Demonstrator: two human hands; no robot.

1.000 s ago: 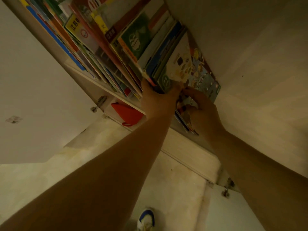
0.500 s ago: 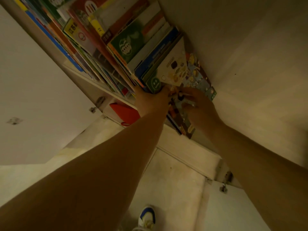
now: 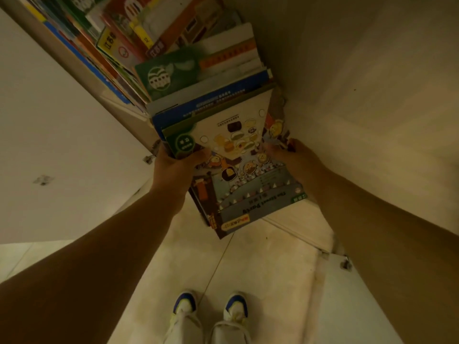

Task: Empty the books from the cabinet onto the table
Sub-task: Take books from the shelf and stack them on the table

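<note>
- Hands grip a bundle of thin, glossy illustrated picture books from both sides: left hand curls round the edge at nine o'clock, right hand at three o'clock.
- Bundle juts half out of the pale cabinet, flat covers up.
- Remaining slim paperbacks lean at twelve o'clock.
- Blue-toed shoes stand on smooth beige floor tiles at six o'clock.

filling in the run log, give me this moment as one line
stage: pulling books out of cabinet | left hand: grips bundle's left edge | right hand: grips right edge | picture book: on top, partly out | table: not in view
</note>
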